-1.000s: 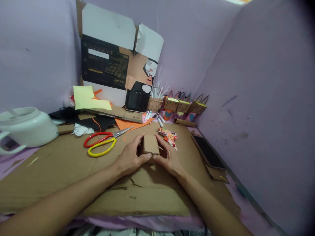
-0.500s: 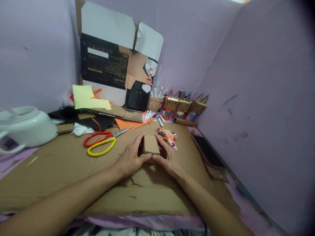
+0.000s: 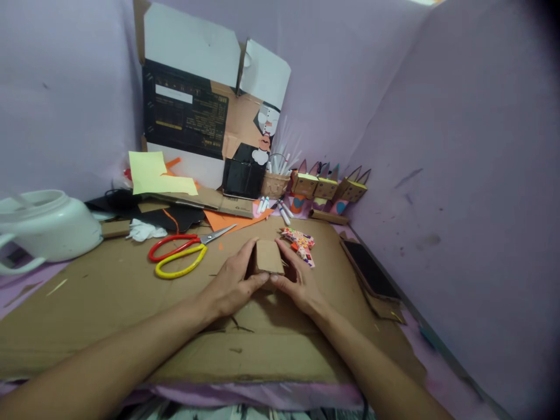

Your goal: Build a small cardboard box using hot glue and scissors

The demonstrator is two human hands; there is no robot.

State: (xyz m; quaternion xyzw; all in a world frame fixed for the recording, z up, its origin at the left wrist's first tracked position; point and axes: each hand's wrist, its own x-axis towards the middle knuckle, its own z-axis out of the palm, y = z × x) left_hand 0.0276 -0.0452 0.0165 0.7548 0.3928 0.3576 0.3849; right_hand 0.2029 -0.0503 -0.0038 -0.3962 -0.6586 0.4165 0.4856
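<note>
Between both hands, at the middle of the view, is a small brown cardboard box (image 3: 269, 255). My left hand (image 3: 236, 279) is closed around its left side, thumb at the near edge. From the other side my right hand (image 3: 301, 278) grips it, its thumb close to the left one. The box's underside and sides are mostly hidden by the fingers. Just beyond my right hand lies a piece of colourful patterned paper (image 3: 300, 238). To the left of the hands, scissors (image 3: 179, 261) with one red and one yellow handle rest with their blades pointing away.
A large cardboard sheet (image 3: 131, 326) covers the table. At left stands a white pot (image 3: 56, 227); at right lies a phone (image 3: 371, 268). Along the back are orange paper (image 3: 223, 220), a basket of markers (image 3: 275, 185), cardboard figures with pointed ears (image 3: 326, 188) and an unfolded printed box (image 3: 188, 111).
</note>
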